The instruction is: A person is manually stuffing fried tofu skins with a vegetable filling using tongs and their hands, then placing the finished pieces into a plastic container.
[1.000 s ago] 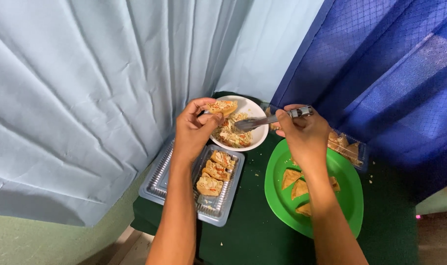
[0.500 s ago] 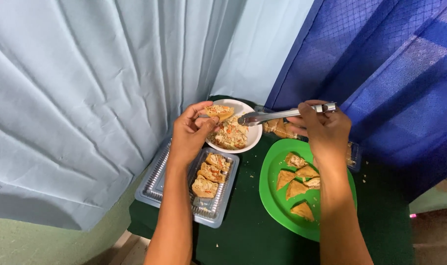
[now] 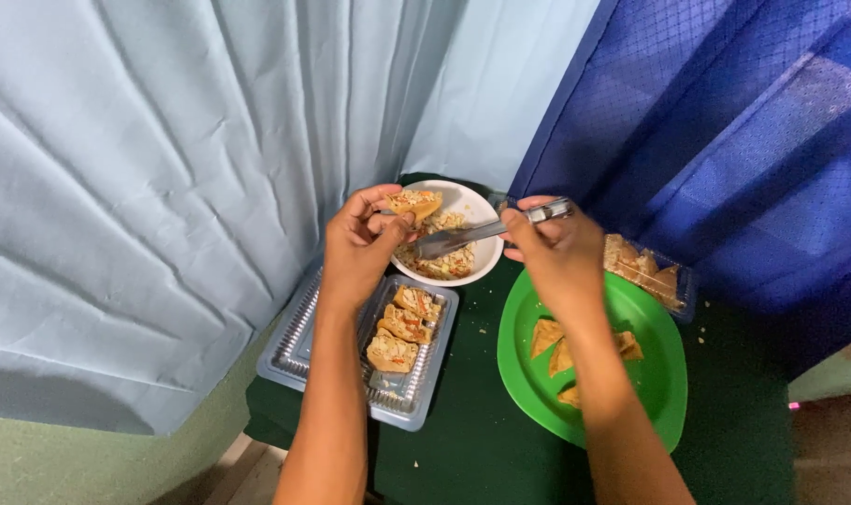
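now my left hand (image 3: 358,248) fingers pinch a filled pastry (image 3: 415,202) over the white bowl (image 3: 478,252), right hand (image 3: 558,251) fingers clamped on a metal spoon (image 3: 463,237).

A pale blue curtain (image 3: 164,187) is hanging beside a deep blue one (image 3: 725,140) that is showing a fine grid pattern. The surface (image 3: 472,440) is lying dark green under a bright green plate (image 3: 659,374), a white bowl (image 3: 477,206) and a clear, ribbed tray (image 3: 299,346). The stuffed pieces (image 3: 402,327) are showing golden brown with pale filling flecked orange, and the spoon (image 3: 463,238) is gleaming silver.
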